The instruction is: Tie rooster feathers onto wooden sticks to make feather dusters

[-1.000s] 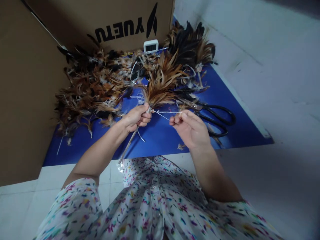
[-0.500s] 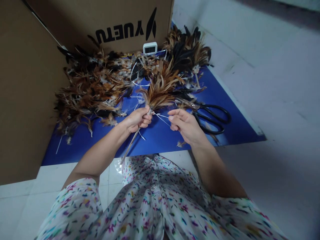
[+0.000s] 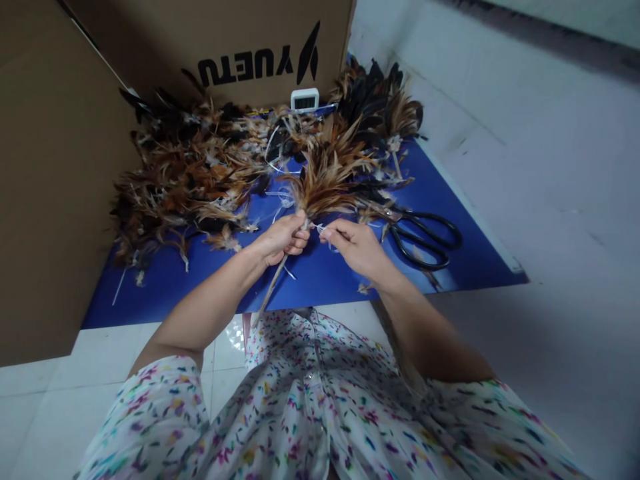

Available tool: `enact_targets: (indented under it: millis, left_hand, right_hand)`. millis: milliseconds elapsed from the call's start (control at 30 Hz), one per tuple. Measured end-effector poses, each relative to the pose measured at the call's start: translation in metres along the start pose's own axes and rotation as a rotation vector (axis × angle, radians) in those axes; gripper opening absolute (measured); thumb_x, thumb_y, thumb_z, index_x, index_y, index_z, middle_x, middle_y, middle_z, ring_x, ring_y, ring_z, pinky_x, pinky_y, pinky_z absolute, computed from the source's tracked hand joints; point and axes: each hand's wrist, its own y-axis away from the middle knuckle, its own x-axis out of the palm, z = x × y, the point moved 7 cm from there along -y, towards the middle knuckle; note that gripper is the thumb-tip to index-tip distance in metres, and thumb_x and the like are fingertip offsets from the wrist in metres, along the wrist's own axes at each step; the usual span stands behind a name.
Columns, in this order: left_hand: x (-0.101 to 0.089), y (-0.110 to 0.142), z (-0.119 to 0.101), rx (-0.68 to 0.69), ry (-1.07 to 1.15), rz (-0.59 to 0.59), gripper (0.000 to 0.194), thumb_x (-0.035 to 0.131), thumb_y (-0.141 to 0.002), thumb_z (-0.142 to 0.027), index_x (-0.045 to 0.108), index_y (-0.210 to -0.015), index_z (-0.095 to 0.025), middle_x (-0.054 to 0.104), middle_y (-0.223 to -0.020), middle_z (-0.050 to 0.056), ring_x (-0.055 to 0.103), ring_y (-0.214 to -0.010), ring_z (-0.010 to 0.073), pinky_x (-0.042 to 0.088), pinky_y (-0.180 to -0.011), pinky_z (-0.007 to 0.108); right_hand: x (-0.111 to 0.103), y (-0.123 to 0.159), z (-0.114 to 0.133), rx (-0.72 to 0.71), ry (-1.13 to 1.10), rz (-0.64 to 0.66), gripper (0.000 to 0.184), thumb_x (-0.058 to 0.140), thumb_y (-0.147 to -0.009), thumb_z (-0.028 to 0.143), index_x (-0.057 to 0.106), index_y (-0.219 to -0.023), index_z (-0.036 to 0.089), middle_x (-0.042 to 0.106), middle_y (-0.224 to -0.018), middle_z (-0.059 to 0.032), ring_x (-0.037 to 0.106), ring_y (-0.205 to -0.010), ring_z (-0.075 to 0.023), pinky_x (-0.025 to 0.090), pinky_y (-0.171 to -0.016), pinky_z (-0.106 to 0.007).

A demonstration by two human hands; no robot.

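Observation:
A feather duster (image 3: 327,180) with brown feathers is gripped by my left hand (image 3: 286,239) where the plumes meet the stick. Its thin wooden stick (image 3: 273,290) slants down toward me past the table's front edge. My right hand (image 3: 353,245) is closed in a pinch on white string (image 3: 319,228) that runs from the duster's binding. The gap between both hands is short. Loose white ribbon (image 3: 283,197) lies just beyond my left hand. To the right of my right hand, black-handled scissors (image 3: 425,237) rest with their blades partly under feathers.
A large heap of brown and black feathers (image 3: 200,173) covers the left of the blue tabletop (image 3: 480,260). More dark feathers (image 3: 380,100) lie at the back right. A small white digital timer (image 3: 305,100) stands before a cardboard box (image 3: 240,33). A pale wall rises on the right.
My right hand has moved left, closer to my left hand, and the stretch of string between them is shorter. My left hand keeps its grip on the duster.

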Motion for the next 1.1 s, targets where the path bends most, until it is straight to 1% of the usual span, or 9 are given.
enact_targets:
  millis: [67,167,267,333,467,600,700,867,1100]
  left_hand:
    - [-0.001,0.000,-0.002,0.025,-0.006,-0.007,0.035,0.048,-0.094,-0.045,0.042,-0.075,-0.016,0.030,-0.054,-0.009,0.020,-0.035,-0.0007,0.014,-0.034,0.009]
    - [-0.001,0.001,-0.005,0.048,-0.016,-0.024,0.033,0.042,-0.097,-0.041,0.038,-0.074,-0.018,0.029,-0.054,-0.009,0.020,-0.035,-0.0004,0.013,-0.034,0.009]
    - [-0.001,0.003,-0.005,0.046,-0.024,-0.039,0.032,0.042,-0.097,-0.041,0.036,-0.075,-0.019,0.030,-0.054,-0.009,0.020,-0.034,-0.0004,0.012,-0.034,0.009]
    - [0.000,0.003,-0.005,0.045,-0.028,-0.043,0.032,0.043,-0.096,-0.042,0.037,-0.075,-0.019,0.030,-0.054,-0.009,0.020,-0.034,-0.0004,0.012,-0.034,0.009]
    - [-0.003,-0.001,-0.002,0.050,-0.040,-0.063,0.031,0.043,-0.096,-0.041,0.037,-0.075,-0.019,0.032,-0.054,-0.009,0.022,-0.034,-0.0003,0.012,-0.034,0.008]
    - [-0.006,-0.003,-0.001,0.044,-0.040,-0.096,0.029,0.040,-0.098,-0.038,0.038,-0.076,-0.019,0.031,-0.054,-0.009,0.021,-0.033,-0.0005,0.012,-0.034,0.008]
    - [-0.006,-0.002,-0.002,0.041,-0.015,-0.104,0.030,0.044,-0.096,-0.040,0.037,-0.076,-0.019,0.031,-0.054,-0.009,0.022,-0.033,-0.0006,0.012,-0.034,0.008]
    - [-0.008,-0.001,-0.003,0.063,0.023,-0.103,0.030,0.050,-0.093,-0.042,0.038,-0.077,-0.019,0.032,-0.055,-0.009,0.023,-0.034,-0.0001,0.013,-0.033,0.008]
    - [-0.009,-0.003,-0.004,0.099,0.006,-0.089,0.031,0.044,-0.096,-0.042,0.044,-0.078,-0.017,0.031,-0.056,-0.009,0.023,-0.034,-0.0009,0.014,-0.033,0.008]
  right_hand:
    - [0.004,-0.002,-0.005,0.066,-0.022,0.032,0.023,0.051,-0.087,0.033,0.064,-0.076,0.017,0.056,-0.061,0.0014,0.044,-0.055,-0.0106,0.033,-0.057,-0.026]
    - [0.004,-0.006,-0.007,0.088,-0.001,-0.018,0.025,0.054,-0.085,0.039,0.063,-0.079,0.016,0.051,-0.059,0.0033,0.042,-0.055,-0.0100,0.031,-0.056,-0.026]
    - [0.007,-0.010,-0.008,0.116,0.041,0.021,0.032,0.056,-0.084,0.047,0.066,-0.087,0.016,0.044,-0.051,0.0059,0.035,-0.049,-0.0095,0.026,-0.053,-0.026]
    - [0.008,-0.013,-0.008,0.102,0.086,0.044,0.031,0.056,-0.085,0.044,0.070,-0.091,0.017,0.047,-0.052,0.0049,0.038,-0.050,-0.0101,0.027,-0.054,-0.027]
    - [0.004,-0.019,-0.003,0.015,0.222,-0.002,0.023,0.057,-0.086,0.032,0.076,-0.088,0.019,0.067,-0.076,-0.0025,0.057,-0.070,-0.0160,0.039,-0.068,-0.030]
    - [0.002,-0.022,0.015,-0.158,0.385,-0.131,0.019,0.059,-0.081,0.022,0.076,-0.076,0.018,0.070,-0.088,-0.0083,0.061,-0.092,-0.0223,0.042,-0.085,-0.035]
    - [0.006,-0.027,0.018,-0.126,0.317,-0.147,0.018,0.057,-0.077,0.016,0.074,-0.070,0.017,0.071,-0.081,-0.0061,0.062,-0.081,-0.0184,0.044,-0.079,-0.030]
    - [0.011,-0.036,0.008,0.046,0.245,-0.158,0.014,0.056,-0.075,0.022,0.069,-0.070,0.018,0.067,-0.066,-0.0003,0.056,-0.063,-0.0136,0.039,-0.064,-0.027]
    - [0.017,-0.034,0.009,0.069,0.363,-0.144,0.017,0.057,-0.080,0.029,0.071,-0.084,0.020,0.064,-0.066,-0.0012,0.053,-0.062,-0.0153,0.034,-0.061,-0.028]
